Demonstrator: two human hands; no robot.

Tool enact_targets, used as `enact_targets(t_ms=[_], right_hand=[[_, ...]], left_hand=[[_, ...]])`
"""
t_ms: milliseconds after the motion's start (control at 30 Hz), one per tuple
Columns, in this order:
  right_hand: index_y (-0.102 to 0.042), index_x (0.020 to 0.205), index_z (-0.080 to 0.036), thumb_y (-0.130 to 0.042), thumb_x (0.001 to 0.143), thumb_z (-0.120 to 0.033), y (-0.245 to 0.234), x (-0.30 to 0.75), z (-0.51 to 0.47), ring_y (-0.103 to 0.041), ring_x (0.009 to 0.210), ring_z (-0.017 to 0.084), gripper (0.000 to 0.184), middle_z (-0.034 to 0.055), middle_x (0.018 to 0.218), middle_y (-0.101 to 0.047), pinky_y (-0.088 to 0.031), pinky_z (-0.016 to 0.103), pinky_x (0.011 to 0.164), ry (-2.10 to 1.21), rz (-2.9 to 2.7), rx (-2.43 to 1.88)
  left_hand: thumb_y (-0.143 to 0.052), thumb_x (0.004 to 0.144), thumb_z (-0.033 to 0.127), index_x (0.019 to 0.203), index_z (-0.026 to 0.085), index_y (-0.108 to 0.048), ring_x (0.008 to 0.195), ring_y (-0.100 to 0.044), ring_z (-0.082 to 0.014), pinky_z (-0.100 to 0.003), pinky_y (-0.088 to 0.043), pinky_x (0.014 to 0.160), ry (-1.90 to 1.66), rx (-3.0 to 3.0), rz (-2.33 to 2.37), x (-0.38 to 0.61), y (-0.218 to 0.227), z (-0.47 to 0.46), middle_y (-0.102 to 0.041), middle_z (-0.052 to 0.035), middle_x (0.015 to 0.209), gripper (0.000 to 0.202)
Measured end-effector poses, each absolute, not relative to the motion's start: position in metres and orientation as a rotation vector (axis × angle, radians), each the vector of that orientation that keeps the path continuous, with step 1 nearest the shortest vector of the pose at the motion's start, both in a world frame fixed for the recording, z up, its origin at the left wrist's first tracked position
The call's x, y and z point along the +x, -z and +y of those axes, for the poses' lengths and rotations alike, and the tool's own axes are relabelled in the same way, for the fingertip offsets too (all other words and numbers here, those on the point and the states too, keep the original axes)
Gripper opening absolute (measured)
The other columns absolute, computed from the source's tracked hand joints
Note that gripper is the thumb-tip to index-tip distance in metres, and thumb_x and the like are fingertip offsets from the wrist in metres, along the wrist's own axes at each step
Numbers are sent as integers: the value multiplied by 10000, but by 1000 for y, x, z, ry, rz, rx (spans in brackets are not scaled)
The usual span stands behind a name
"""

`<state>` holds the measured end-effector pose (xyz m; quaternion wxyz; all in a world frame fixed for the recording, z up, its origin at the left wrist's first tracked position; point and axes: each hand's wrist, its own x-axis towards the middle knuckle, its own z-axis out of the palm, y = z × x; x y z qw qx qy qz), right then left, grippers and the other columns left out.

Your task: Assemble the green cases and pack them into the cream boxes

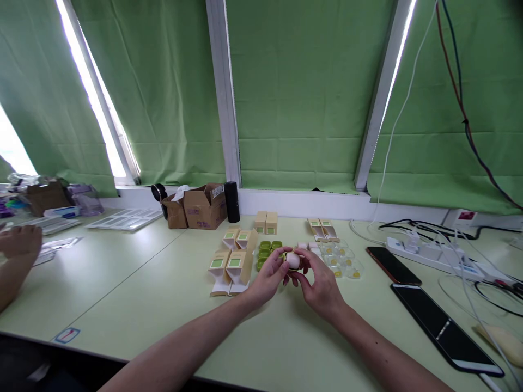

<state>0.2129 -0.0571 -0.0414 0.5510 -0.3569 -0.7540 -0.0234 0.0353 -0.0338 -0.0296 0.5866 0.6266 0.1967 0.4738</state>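
My left hand (268,276) and my right hand (322,284) meet over the table, fingers closed around a small white rounded piece (293,260) with a green edge. The fingers hide its underside. Just behind my left hand sit several small green square cups (265,246). Pale pinkish-white pieces (309,245) lie behind my right hand. Beside them is a clear plastic tray (344,260) of rounded hollows with yellow spots. Several open beige cartons with green squares (234,262) stand left of my hands.
Two beige boxes (266,223) and a pair of open cartons (322,230) stand farther back. A brown cardboard box (205,207) and black cylinder (231,202) are by the window. Phones (443,324), cables and a power strip (433,255) lie right. Another person's hand (20,242) is far left.
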Motion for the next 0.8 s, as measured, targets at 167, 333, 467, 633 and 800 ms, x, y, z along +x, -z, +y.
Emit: enact_targets(t_ms=[167,333,467,633,800], right_hand=[[-583,1342,-208,-596,1003,-232,39,213,-59,-726,809,206,340,111,1146,-757,-657,342,713,11,-1771,-871],[-601,1341,-213,-613,1008,-267,41,213,-57,-754,817,207,337,117,1186,-760,-674,366,757,-112,-1693,-890],[-612,1353,-214,-626,1006,-293,43,213,-54,-771,858,214,356,124,1211,-759,-680,370,779,-233,-1634,-895],[-617,1369,-206,-635,1012,-379,44,213,-53,-762,921,239,397,120,1144,-762,-679,383,791,-457,-1548,-881],[-650,1331,-217,-657,1000,-492,44,213,-52,-736,880,234,431,105,1088,-765,-652,375,767,-691,-1451,-887]], left_hand=[[-654,944,674,1344,190,-483,643,-711,-140,-230,-425,548,-1069,1503,502,34,27,-33,-714,-80,1012,651],[-565,988,682,1379,197,-485,652,-708,-141,-218,-417,526,-1084,1540,609,30,26,-32,-703,-62,986,628],[-549,1030,607,1370,194,-521,727,-671,-150,-247,-455,601,-1203,1638,706,25,29,-28,-700,-48,928,536],[-558,1057,456,1364,218,-513,998,-682,-216,-360,-543,868,-1339,1781,800,21,34,-23,-729,-119,1180,391],[-543,1022,191,1396,241,-515,1200,-612,-269,-450,-537,990,-1436,2207,849,17,31,-25,-642,-142,1354,378]])
